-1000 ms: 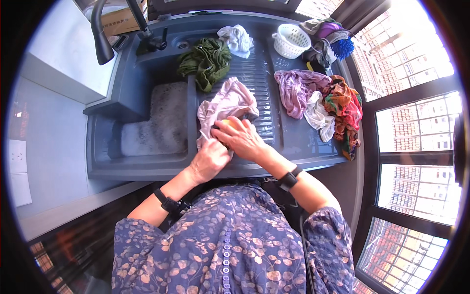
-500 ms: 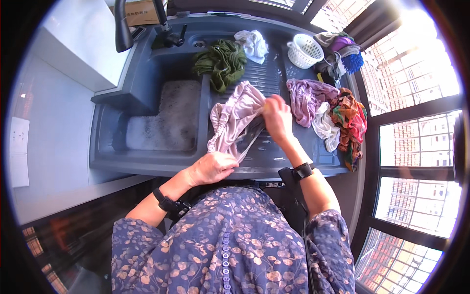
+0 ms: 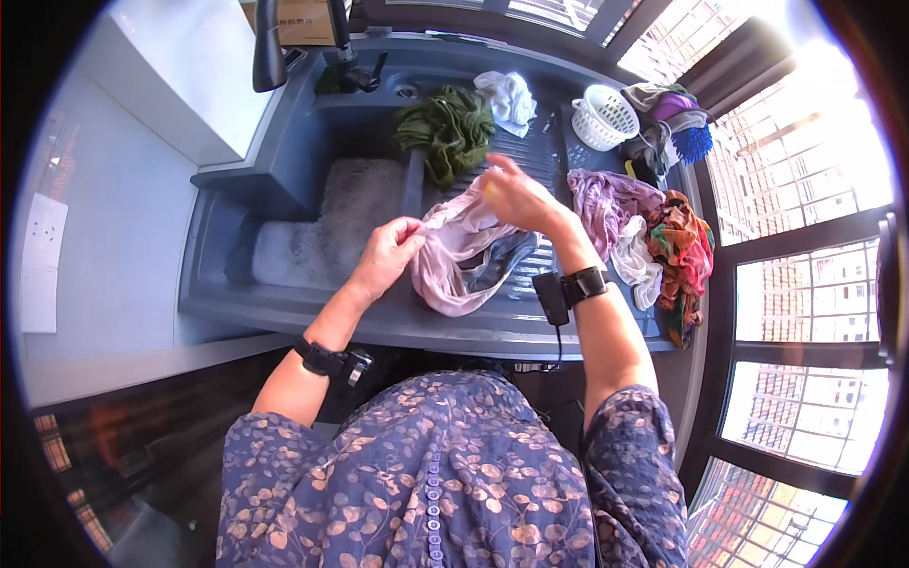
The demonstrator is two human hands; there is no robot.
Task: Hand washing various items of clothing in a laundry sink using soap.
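A wet pale pink garment [image 3: 461,251] lies on the ribbed draining board of a grey sink unit [image 3: 284,308]. My left hand [image 3: 386,254] pinches its upper left edge. My right hand [image 3: 519,197] grips the top of the same garment and lifts it off the board. Both wrists wear black bands. To the left, the basin holds foamy water [image 3: 327,222].
A dark green cloth [image 3: 451,128] and a white cloth [image 3: 508,97] lie at the back of the board. A white basket [image 3: 606,117], a blue brush [image 3: 693,144] and a heap of purple, white and multicoloured clothes [image 3: 653,237] sit right. A black tap [image 3: 270,43] stands behind.
My right hand has moved from pressing the garment near the front edge up and away, pulling the cloth upward. My left hand has shifted up to pinch its edge.
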